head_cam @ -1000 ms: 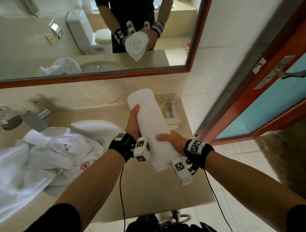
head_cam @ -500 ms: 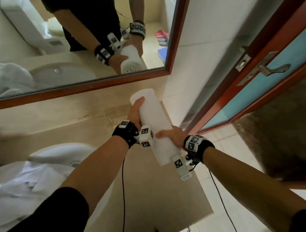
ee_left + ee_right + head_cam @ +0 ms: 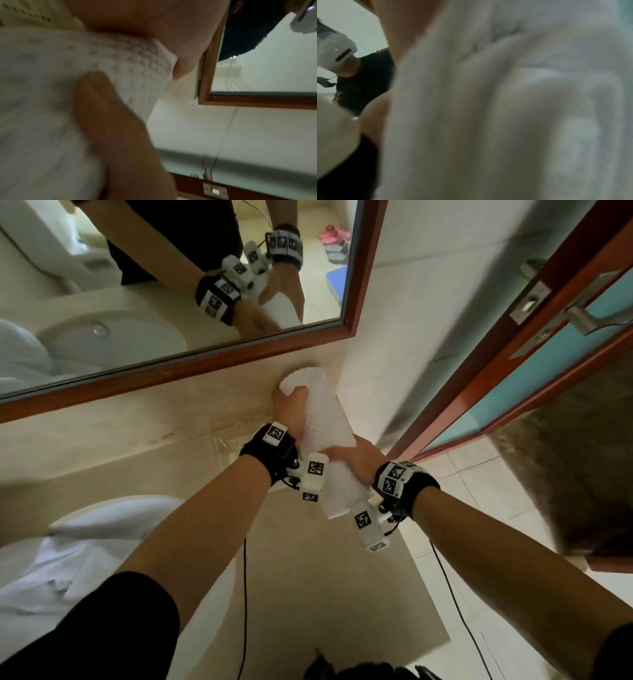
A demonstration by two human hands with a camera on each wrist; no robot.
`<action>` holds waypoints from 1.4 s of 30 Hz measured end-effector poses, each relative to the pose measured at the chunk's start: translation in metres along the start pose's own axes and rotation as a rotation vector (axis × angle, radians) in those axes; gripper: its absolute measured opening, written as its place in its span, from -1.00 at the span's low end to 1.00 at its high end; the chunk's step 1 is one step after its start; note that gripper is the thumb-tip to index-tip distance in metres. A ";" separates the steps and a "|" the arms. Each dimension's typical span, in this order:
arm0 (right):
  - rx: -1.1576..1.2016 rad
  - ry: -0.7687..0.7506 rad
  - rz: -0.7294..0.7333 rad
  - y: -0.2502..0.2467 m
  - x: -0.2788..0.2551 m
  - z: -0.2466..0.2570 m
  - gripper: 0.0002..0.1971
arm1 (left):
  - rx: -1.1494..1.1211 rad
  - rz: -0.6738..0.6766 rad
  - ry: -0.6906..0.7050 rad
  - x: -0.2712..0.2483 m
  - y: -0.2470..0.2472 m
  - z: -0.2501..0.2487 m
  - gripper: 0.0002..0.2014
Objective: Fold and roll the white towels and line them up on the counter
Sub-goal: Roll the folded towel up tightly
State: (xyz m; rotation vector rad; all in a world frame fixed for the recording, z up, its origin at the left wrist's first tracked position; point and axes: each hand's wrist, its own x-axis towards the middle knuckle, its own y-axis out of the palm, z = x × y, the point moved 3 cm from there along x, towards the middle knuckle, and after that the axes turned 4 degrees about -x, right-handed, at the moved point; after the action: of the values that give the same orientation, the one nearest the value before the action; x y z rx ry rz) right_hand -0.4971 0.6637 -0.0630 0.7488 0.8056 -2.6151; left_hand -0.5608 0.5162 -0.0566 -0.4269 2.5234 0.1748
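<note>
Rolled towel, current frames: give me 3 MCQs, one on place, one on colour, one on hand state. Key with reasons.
1. Where is the far end of the rolled towel?
A. In the sink basin
B. Near the wall below the mirror
C. On the floor

2. What colour is the mirror's frame?
A. Reddish brown
B. White
C. Black

3. How is the towel held?
A. Left hand only
B. Lying free
C. Both hands grip it

Key: B, its end sits just under the mirror's corner; A, the wooden frame is reddish brown; C, the left hand grips the far part and the right hand wraps the near part.
</note>
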 end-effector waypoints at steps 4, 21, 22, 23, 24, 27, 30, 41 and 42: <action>-0.030 0.080 -0.032 -0.002 0.004 0.003 -0.19 | 0.266 0.062 -0.047 -0.005 0.000 0.009 0.23; -0.317 -0.073 -0.257 -0.006 -0.001 0.023 -0.26 | 0.460 0.112 0.187 -0.001 0.008 0.019 0.18; -0.368 -0.132 -0.276 -0.003 -0.003 0.028 -0.21 | 0.475 0.116 0.193 0.000 0.007 0.017 0.18; -0.430 -0.183 -0.269 0.002 -0.004 0.032 -0.10 | 0.506 0.119 0.197 0.001 0.006 0.014 0.18; -0.484 -0.211 -0.246 0.006 -0.006 0.033 0.03 | 0.546 0.130 0.187 0.002 0.004 0.012 0.18; -0.523 -0.223 -0.219 0.011 -0.004 0.027 0.32 | 0.725 0.180 0.151 0.003 0.003 0.004 0.19; -0.544 -0.189 -0.205 0.007 -0.003 0.023 0.41 | 0.965 0.159 0.413 -0.003 0.005 -0.010 -0.01; -0.581 -0.223 -0.216 0.012 0.004 0.019 0.41 | 1.014 0.336 0.709 0.007 0.008 0.011 -0.16; -0.558 -0.213 -0.214 0.011 0.005 0.019 0.43 | 1.009 0.331 0.714 0.007 0.010 0.012 -0.16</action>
State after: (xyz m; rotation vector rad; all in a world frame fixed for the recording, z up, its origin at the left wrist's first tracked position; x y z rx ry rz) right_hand -0.5042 0.6429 -0.0571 0.2331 1.5177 -2.3915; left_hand -0.5638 0.5257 -0.0700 0.4130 2.8876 -1.2766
